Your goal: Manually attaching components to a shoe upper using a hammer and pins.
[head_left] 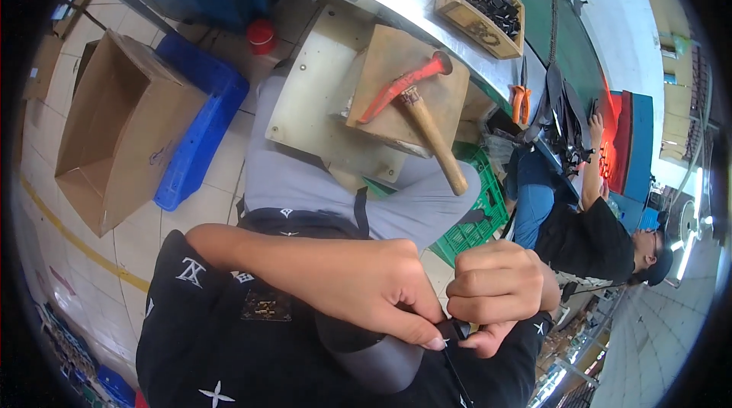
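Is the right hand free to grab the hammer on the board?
Probably not right now. The right hand is closed on a small black piece together with the left hand. The hammer lies uncovered on the wooden board, nothing blocking it.

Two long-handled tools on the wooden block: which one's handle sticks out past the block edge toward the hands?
The hammer with the plain wooden handle: its handle overhangs the wooden block toward the hands. The red-handled tool lies wholly on the block.
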`<action>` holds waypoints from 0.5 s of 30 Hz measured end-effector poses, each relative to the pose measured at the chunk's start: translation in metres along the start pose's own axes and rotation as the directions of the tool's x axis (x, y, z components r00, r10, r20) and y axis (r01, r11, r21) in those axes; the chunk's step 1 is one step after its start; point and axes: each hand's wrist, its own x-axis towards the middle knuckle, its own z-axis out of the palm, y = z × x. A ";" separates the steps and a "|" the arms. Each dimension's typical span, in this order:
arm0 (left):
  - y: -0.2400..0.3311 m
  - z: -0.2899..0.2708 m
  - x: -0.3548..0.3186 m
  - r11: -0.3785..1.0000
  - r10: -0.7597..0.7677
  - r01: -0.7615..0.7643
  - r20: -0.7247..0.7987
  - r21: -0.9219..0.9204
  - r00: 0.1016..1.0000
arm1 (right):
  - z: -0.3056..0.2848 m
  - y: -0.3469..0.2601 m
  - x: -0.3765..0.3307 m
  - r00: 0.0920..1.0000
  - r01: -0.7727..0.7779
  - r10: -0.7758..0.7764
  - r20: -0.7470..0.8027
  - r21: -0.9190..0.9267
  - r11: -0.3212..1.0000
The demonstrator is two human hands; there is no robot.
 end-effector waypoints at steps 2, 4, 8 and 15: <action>-0.003 -0.001 -0.001 1.000 0.020 -0.020 -0.010 -0.014 1.000 | -0.001 0.003 0.004 0.999 0.025 -0.024 0.030 -0.048 0.999; -0.006 0.000 -0.002 0.999 0.037 -0.038 -0.028 -0.024 0.999 | 0.002 0.007 0.005 0.999 0.025 -0.025 0.024 -0.024 0.999; -0.012 0.005 0.001 0.994 0.097 -0.097 0.005 -0.044 0.995 | 0.009 0.008 -0.001 0.997 0.067 -0.070 0.038 0.064 0.996; -0.007 0.010 -0.002 0.995 0.077 -0.076 0.006 -0.070 0.997 | 0.022 0.015 0.003 0.990 0.136 -0.124 -0.073 0.205 0.969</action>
